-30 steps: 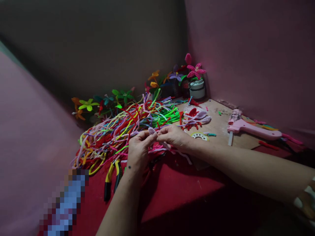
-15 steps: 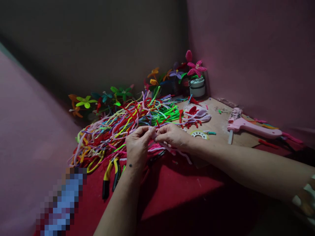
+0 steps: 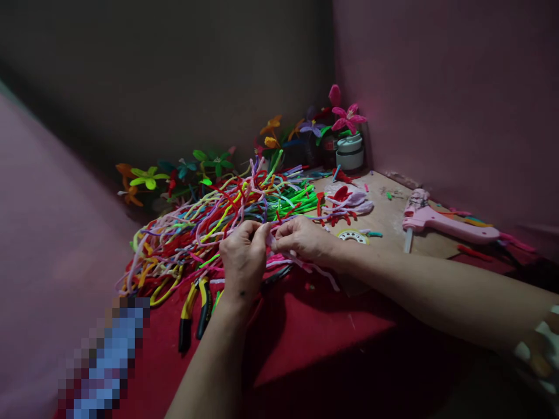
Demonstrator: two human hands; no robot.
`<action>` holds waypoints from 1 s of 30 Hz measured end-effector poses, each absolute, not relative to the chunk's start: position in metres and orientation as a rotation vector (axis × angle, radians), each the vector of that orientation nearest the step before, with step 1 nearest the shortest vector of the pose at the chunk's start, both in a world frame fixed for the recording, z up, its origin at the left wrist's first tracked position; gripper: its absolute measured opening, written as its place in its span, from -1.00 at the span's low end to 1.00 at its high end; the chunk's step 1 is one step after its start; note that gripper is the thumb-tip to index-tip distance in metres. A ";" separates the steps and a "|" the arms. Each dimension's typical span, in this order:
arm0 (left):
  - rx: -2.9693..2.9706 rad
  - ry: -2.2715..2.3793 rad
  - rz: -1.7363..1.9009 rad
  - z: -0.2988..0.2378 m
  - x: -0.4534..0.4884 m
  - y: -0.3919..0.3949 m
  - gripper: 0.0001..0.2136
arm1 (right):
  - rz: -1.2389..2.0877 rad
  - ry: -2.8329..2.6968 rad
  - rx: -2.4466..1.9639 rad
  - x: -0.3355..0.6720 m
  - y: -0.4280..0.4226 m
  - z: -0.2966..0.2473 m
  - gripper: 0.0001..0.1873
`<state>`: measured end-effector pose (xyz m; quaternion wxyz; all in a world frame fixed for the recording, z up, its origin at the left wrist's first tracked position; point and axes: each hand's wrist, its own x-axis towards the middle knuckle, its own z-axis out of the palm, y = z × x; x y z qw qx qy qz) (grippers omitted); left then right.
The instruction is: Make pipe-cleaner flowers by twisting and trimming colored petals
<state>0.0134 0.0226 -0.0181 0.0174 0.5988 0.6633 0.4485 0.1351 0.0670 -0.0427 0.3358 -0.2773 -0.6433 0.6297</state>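
Note:
My left hand [image 3: 244, 253] and my right hand [image 3: 303, 240] meet above the front of a pile of coloured pipe cleaners [image 3: 209, 209]. Between their fingertips is a pale lilac pipe cleaner [image 3: 271, 238], pinched from both sides; most of it is hidden by the fingers. Both hands are closed. Below the left hand lie pliers [image 3: 202, 302] with yellow and black handles on the red cloth. Just beyond the right wrist, a white and yellow tape roll [image 3: 353, 236] rests on a brown board. Finished lilac petals [image 3: 356, 202] lie on that board near red pieces.
A pink glue gun [image 3: 449, 224] lies on the board [image 3: 388, 215] at the right. Fuzzy flowers stand along the back, including a pink one [image 3: 348, 119] by a grey-white container [image 3: 349, 154]. Red cloth [image 3: 305, 349] covers the front. Walls close in on both sides.
My left hand has turned slightly and shifted a little left, its fingertips still at the lilac pipe cleaner. My right hand keeps its pinch. The whole view has shifted slightly.

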 end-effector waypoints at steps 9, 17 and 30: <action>1.392 1.609 1.389 -0.012 0.005 0.029 -0.79 | 1.616 -1.553 -0.728 0.139 0.074 -0.043 -0.81; 1.328 1.357 1.008 -0.021 0.018 0.021 -0.67 | 1.626 -1.082 -0.631 0.139 0.082 -0.039 -0.82; 1.333 1.349 0.933 -0.034 0.033 0.023 -0.80 | 1.528 -0.985 -0.650 0.141 0.097 -0.043 -0.83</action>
